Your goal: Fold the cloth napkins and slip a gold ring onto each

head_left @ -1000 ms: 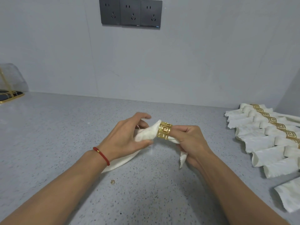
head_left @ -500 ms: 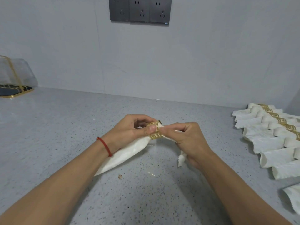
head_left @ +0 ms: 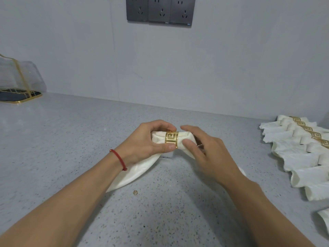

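Note:
A cream cloth napkin point(head_left: 135, 171), rolled into a band, is held just above the grey counter point(head_left: 71, 139) in the middle of the view. A gold ring point(head_left: 171, 139) with a cut-out key pattern sits around the napkin's middle. My left hand point(head_left: 144, 143) pinches the ring and the napkin to its left, thumb below and fingers on top. My right hand point(head_left: 206, 150) grips the napkin just right of the ring. One napkin tail trails down-left under my left wrist; the other tail is mostly hidden behind my right hand.
Several ringed napkins point(head_left: 302, 150) lie in a row at the right edge of the counter, with another napkin corner point(head_left: 324, 218) lower right. A clear gold-trimmed case point(head_left: 17, 82) stands at the far left. Dark wall sockets point(head_left: 160, 10) are above. A small crumb point(head_left: 135, 192) lies near my left forearm.
The ring has slid from the napkin's end to its middle and now faces the camera. Both hands have shifted their grip on either side of it.

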A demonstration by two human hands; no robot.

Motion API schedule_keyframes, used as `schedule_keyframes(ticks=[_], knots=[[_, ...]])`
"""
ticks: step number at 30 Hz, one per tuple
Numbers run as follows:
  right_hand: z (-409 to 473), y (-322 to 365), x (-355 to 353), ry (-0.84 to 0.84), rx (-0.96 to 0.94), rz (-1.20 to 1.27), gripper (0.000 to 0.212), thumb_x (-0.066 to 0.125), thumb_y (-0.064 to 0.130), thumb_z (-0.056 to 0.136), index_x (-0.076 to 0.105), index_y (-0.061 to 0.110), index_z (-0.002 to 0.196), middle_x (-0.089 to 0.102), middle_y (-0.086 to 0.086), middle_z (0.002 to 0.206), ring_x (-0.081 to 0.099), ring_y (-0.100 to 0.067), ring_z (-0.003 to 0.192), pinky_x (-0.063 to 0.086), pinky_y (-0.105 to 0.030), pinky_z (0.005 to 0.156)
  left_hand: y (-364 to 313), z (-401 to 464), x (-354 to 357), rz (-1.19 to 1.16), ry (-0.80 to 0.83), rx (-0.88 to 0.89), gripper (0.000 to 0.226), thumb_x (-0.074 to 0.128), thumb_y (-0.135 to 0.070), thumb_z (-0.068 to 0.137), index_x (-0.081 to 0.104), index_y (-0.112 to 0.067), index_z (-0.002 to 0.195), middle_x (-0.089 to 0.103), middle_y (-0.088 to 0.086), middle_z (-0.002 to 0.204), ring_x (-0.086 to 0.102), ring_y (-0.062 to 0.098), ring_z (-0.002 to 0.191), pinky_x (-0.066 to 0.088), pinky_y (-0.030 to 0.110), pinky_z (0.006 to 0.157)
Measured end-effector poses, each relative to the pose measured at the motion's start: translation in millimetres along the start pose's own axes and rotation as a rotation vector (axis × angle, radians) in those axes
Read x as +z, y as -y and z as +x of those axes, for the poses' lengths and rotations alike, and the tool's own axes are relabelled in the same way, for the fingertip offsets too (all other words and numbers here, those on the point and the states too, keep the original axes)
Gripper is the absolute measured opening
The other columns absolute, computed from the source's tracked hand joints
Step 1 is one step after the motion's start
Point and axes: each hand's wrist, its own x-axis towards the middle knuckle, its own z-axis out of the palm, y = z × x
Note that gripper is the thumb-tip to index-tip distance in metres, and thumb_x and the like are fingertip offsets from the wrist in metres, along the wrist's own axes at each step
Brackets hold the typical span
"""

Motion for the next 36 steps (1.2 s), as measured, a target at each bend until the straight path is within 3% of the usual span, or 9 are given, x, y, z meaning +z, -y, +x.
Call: schedule_keyframes(ticks=[2,4,7,9,16,22,25,29,36], knots=[[-0.4,2.8,-0.6,-0.069,0.011,0.182,0.024,0.058,0.032,0.104,0.061,0.038,0.126,0.075,0.015,0.097,0.069,-0.005,0.081,0.051,-0.017,0.065,-1.4,-1.8,-0.7,-0.048,-0.023,-0.012,0.041,0.082,-0.02,0.079,0.066,-0.02,0.116,0.071,0.0,0.113,0.069,0.019,0.102,0.056,0.031,0.087],[-0.4,4.2,-4.1,-0.118,0.08,0.303,0.015,0.064,0.024,0.101,0.066,0.034,0.112,0.076,0.011,0.086,0.07,-0.01,0.073,0.051,-0.021,0.056,-3.0,-4.6,-4.0,-0.04,-0.057,-0.019,0.025,0.074,-0.027,0.087,0.068,-0.02,0.11,0.072,0.0,0.11,0.069,0.024,0.102,0.056,0.039,0.091],[-0.1,3.5,-6.7,-0.129,0.173,0.349,0.009,0.069,0.024,0.097,0.066,0.03,0.103,0.078,0.004,0.079,0.072,-0.021,0.07,0.055,-0.036,0.057,-3.7,-6.5,-7.1,0.026,-0.056,-0.029,0.01,0.072,-0.024,0.09,0.072,-0.015,0.096,0.075,0.004,0.099,0.071,0.032,0.094,0.056,0.053,0.089],[0.3,3.5,-5.9,-0.124,0.246,0.374,0.008,0.072,0.024,0.094,0.066,0.026,0.098,0.078,0.002,0.077,0.073,-0.019,0.067,0.053,-0.031,0.051,-3.2,-6.9,-5.5,0.003,-0.049,-0.047,0.01,0.074,-0.017,0.088,0.072,-0.01,0.095,0.076,0.006,0.1,0.073,0.031,0.092,0.056,0.056,0.087],[2.7,-5.0,-6.2,-0.072,0.399,0.473,0.015,0.076,0.031,0.09,0.067,0.021,0.097,0.079,-0.003,0.08,0.076,-0.023,0.07,0.059,-0.04,0.062,4.4,-1.5,-1.6,-0.022,-0.037,-0.094,0.02,0.079,-0.006,0.082,0.067,-0.008,0.098,0.075,0.006,0.102,0.073,0.029,0.093,0.058,0.048,0.087],[0.5,-5.8,-5.5,-0.008,0.35,0.397,0.027,0.074,0.036,0.092,0.064,0.028,0.115,0.078,0.002,0.087,0.074,-0.009,0.068,0.055,-0.02,0.054,11.5,-1.7,0.7,-0.111,-0.006,-0.174,0.042,0.08,-0.003,0.079,0.064,-0.013,0.117,0.075,0.009,0.105,0.072,0.028,0.098,0.058,0.036,0.085],[-1.7,-6.0,-4.2,0.089,0.247,0.248,0.045,0.083,0.05,0.079,0.067,0.04,0.119,0.071,0.019,0.105,0.067,0.005,0.087,0.057,-0.019,0.071,8.9,-1.8,2.8,-0.111,-0.02,-0.198,0.04,0.081,-0.005,0.078,0.068,-0.012,0.115,0.075,0.008,0.105,0.072,0.025,0.098,0.058,0.031,0.084],[-2.9,-4.4,-1.0,0.065,0.281,0.279,0.036,0.087,0.051,0.071,0.075,0.032,0.099,0.074,0.016,0.097,0.068,0.0,0.086,0.057,-0.026,0.077,2.9,-11.5,9.5,-0.129,-0.047,-0.24,0.037,0.08,-0.001,0.078,0.07,-0.009,0.112,0.076,0.009,0.102,0.072,0.025,0.094,0.057,0.031,0.08],[-13.2,14.5,-28.9,0.147,0.333,0.454,0.029,0.081,0.046,0.082,0.076,0.026,0.103,0.076,0.001,0.096,0.073,-0.011,0.082,0.059,-0.029,0.074,-29.3,-31.1,21.0,-0.224,-0.16,-0.318,0.031,0.079,-0.001,0.079,0.071,-0.007,0.109,0.076,0.01,0.1,0.074,0.025,0.089,0.057,0.024,0.067]])
